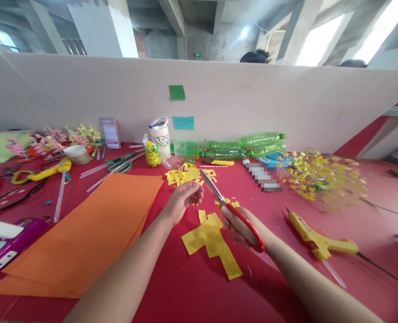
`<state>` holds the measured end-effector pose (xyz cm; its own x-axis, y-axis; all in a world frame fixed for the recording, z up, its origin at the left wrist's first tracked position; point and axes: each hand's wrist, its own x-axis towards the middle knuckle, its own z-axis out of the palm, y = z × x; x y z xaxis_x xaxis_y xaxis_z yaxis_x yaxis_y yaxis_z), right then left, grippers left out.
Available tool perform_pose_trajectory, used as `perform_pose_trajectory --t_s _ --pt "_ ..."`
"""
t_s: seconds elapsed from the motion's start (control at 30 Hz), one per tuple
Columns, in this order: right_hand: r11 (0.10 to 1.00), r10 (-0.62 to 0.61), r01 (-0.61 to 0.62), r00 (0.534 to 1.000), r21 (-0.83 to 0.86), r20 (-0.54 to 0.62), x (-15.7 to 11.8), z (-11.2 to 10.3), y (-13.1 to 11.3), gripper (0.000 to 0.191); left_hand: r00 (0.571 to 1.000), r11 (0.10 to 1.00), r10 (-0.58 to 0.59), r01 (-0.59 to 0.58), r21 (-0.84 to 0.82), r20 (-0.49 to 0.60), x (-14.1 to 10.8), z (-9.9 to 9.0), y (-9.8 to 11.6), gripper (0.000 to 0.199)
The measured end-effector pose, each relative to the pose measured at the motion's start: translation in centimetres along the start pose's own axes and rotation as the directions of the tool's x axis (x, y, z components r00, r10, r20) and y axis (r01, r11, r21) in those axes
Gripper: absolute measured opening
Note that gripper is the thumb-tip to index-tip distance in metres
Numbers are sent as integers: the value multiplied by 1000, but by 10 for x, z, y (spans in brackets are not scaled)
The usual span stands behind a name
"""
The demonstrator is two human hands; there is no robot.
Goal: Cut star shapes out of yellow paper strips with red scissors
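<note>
My right hand grips red-handled scissors, their blades together and pointing up and left. To their left is my left hand, its fingers curled in; a speck of yellow shows by the fingertips, but what they hold is hidden. Below both hands lie overlapping yellow paper pieces with faint drawn lines. Small cut yellow stars rest just behind the right hand. Beyond the left hand is a cluster of yellow paper scraps with star shapes.
Orange sheets cover the left side. A yellow glue gun with its cord lies at right, before a bunch of yellow stars. Green bottles, a yellow cutter and a white cup line the back partition.
</note>
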<state>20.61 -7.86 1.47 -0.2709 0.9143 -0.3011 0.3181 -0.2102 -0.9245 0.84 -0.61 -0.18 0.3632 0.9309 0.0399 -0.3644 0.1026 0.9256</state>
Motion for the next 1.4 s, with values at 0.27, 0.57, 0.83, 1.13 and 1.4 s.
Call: perform_pose_trajectory --t_s 0.27,0.57,0.83,1.13,1.4 --pt "1000 20 -19 999 -19 38 2 1 3 47 971 994 108 -103 31 -212 2 5 -5 33" --pt "992 47 -47 999 -115 -1 2 6 0 51 931 981 192 -183 57 -312 5 0 -3 22" --pt "983 56 -48 998 -177 36 -4 1 -5 51 928 967 240 -202 155 -285 5 -2 -2 21" --pt "981 49 -37 997 -189 56 -2 -3 -3 50 933 956 255 -205 208 -255 4 -4 -3 22" --pt "984 70 -65 997 -168 23 -2 -2 -5 45 938 964 234 -189 189 -256 5 -5 -3 22"
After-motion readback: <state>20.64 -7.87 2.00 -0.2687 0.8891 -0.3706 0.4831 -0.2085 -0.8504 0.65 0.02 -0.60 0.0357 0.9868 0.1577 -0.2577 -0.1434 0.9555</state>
